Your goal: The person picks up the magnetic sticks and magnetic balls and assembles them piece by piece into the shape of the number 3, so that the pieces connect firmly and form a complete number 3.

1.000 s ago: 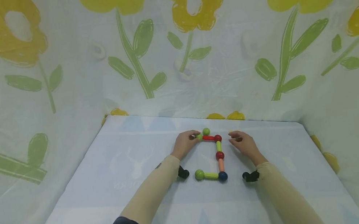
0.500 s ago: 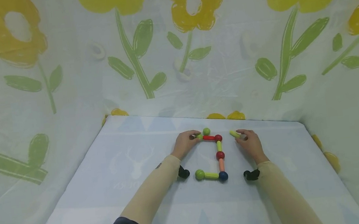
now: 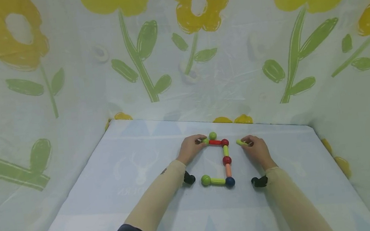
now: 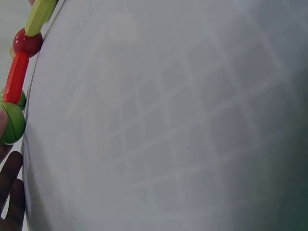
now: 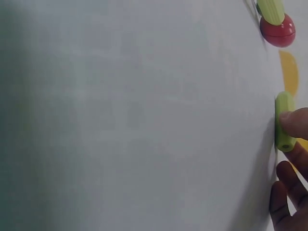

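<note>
My left hand (image 3: 191,148) pinches a green ball (image 4: 14,124) at the free end of a red rod (image 3: 215,142). That rod joins a red ball (image 3: 225,142). From there the chain of toy rods and balls runs through a yellow-green rod (image 3: 226,151), another red ball (image 3: 227,160), a salmon rod (image 3: 228,170), a dark blue ball (image 3: 230,182) and a yellow-green rod (image 3: 218,181) to a green ball (image 3: 206,180). Right of the chain, my right hand (image 3: 258,150) holds a loose yellow-green rod (image 5: 285,121) between thumb and fingers, apart from the chain.
A loose-looking green ball (image 3: 212,136) sits just behind the red rod. Everything lies on a pale patterned table cover (image 3: 169,222). A flower-printed curtain (image 3: 234,65) rises behind the table's far edge. Black camera mounts (image 3: 189,178) stick out at both wrists.
My right hand has drawn back slightly to the right, and the yellow-green rod, hidden at first, now shows in its fingers, turned a little. My left hand has stayed in place.
</note>
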A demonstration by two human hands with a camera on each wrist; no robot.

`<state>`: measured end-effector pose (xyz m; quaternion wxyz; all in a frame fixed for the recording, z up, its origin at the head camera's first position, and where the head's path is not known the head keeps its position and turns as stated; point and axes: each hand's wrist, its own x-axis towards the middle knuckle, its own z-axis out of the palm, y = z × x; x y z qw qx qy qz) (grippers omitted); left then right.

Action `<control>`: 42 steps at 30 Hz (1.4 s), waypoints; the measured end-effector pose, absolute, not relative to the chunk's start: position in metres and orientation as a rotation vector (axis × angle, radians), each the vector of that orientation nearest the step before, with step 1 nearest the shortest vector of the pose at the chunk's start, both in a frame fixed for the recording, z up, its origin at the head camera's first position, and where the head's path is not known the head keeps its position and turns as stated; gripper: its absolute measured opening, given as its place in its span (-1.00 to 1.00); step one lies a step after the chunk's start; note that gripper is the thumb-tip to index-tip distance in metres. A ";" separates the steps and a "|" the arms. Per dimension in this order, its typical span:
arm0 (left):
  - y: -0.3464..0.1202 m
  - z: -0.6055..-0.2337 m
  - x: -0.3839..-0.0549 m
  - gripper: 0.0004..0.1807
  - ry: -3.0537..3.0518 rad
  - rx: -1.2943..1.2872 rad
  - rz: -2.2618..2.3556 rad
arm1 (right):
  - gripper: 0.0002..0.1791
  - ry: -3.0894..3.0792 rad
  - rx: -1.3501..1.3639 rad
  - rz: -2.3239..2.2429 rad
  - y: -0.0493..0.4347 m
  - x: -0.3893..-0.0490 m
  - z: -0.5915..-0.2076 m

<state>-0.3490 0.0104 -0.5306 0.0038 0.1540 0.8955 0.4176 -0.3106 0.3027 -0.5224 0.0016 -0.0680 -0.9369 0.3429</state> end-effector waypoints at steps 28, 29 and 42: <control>0.012 -0.529 -0.349 -0.64 2.819 0.462 1.308 | -0.76 -3.063 -0.034 1.003 0.292 -0.275 -0.520; 0.012 -0.530 -0.349 -0.64 2.816 0.462 1.314 | -0.76 -3.061 -0.028 1.001 0.292 -0.274 -0.520; 0.013 -0.531 -0.349 -0.65 2.819 0.438 1.308 | -0.72 -2.987 0.161 1.071 0.282 -0.275 -0.508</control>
